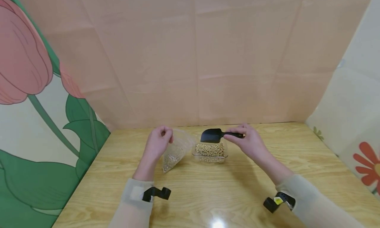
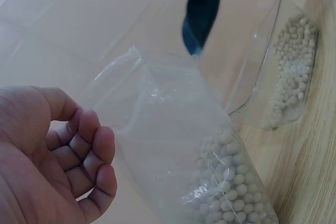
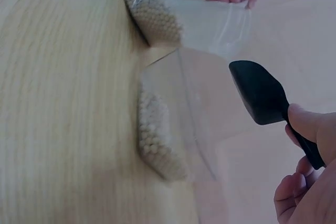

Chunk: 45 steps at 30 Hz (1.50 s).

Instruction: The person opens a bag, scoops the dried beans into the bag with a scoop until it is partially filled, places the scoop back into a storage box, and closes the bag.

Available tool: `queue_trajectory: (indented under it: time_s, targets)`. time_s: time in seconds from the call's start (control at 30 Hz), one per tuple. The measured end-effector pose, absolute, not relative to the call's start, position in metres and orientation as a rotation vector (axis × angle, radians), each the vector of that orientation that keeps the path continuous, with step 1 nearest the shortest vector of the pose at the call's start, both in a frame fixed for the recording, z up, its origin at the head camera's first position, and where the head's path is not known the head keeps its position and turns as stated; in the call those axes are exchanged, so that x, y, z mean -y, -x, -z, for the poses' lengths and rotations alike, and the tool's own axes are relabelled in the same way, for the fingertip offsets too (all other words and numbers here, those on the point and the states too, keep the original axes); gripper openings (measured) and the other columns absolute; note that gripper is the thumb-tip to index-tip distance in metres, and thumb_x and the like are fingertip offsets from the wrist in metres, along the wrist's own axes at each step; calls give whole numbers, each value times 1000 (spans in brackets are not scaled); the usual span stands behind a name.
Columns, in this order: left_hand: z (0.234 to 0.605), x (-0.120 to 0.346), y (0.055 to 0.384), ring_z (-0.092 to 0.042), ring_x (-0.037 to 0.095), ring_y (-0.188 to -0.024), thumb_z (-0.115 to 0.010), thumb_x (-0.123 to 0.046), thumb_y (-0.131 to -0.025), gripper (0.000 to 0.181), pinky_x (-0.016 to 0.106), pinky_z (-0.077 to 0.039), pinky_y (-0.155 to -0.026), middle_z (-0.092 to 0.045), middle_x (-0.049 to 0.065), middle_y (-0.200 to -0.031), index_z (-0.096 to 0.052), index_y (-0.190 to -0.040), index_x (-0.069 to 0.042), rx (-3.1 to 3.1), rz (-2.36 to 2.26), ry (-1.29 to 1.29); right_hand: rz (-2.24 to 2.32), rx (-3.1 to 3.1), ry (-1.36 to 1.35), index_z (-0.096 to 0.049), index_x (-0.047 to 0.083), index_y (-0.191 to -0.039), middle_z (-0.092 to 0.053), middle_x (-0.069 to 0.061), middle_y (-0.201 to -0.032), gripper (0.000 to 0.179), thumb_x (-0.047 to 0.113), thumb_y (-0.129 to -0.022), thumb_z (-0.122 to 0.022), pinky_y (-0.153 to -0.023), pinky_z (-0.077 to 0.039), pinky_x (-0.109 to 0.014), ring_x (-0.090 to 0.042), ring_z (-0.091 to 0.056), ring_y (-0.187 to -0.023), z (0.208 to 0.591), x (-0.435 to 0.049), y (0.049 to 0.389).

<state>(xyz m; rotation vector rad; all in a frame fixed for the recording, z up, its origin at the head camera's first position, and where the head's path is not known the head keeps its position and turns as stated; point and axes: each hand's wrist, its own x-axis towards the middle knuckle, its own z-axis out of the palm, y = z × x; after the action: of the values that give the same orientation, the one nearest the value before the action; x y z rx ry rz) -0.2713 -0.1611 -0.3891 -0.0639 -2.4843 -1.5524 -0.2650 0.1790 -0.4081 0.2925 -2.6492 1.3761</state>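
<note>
My left hand [image 1: 158, 141] pinches the top edge of a clear plastic bag [image 2: 163, 108], holding it up. Pale round beans, like soybeans [image 2: 236, 187], fill the bag's lower corner, which hangs down to the table. Just right of the bag, a clear rectangular container [image 1: 210, 157] stands on the table, partly filled with the same beans [image 1: 210, 148]. Over its far side is a black scoop [image 1: 211, 135], its handle gripped between the thumb and fingers of my right hand [image 1: 250, 141]. In the right wrist view the scoop [image 3: 257, 93] is apart from the beans; its contents cannot be seen.
The wood-grain table [image 1: 190, 195] extends in front of the bag and container. A pink sheet [image 1: 196, 63] hangs behind it. Flower-patterned panels [image 1: 26, 56] stand at the left and right sides. Each forearm wears a black wrist mount [image 1: 157, 193].
</note>
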Motion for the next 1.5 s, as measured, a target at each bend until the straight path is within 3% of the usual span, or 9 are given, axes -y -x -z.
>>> queue_trajectory:
  time_s: [0.7, 1.23, 1.5]
  targets:
    - [392, 160, 269, -53, 19, -70, -61, -10, -100, 21, 30, -41, -64, -66, 2, -73, -66, -79, -9, 2417, 1581, 6, -1316, 2784, -272, -84, 11, -126, -64, -7, -113, 37, 36, -98, -86, -82, -48, -41, -26, -58, -100, 453, -186, 269]
    - [392, 158, 267, -49, 20, -68, -59, -15, -105, 25, 31, -40, -62, -68, 6, -77, -68, -82, -8, 2414, 1538, -53, -1231, 2847, -314, -84, 9, -124, -65, -7, -110, 34, 32, -98, -86, -83, -49, -41, -26, -60, -99, 462, -187, 269]
    - [393, 156, 267, -55, 20, -72, -61, -15, -105, 22, 31, -41, -65, -69, 5, -77, -68, -86, -8, 2337, 1598, -130, -1233, 2850, -330, -83, 10, -126, -67, -7, -112, 36, 34, -99, -85, -86, -50, -43, -28, -62, -103, 460, -188, 267]
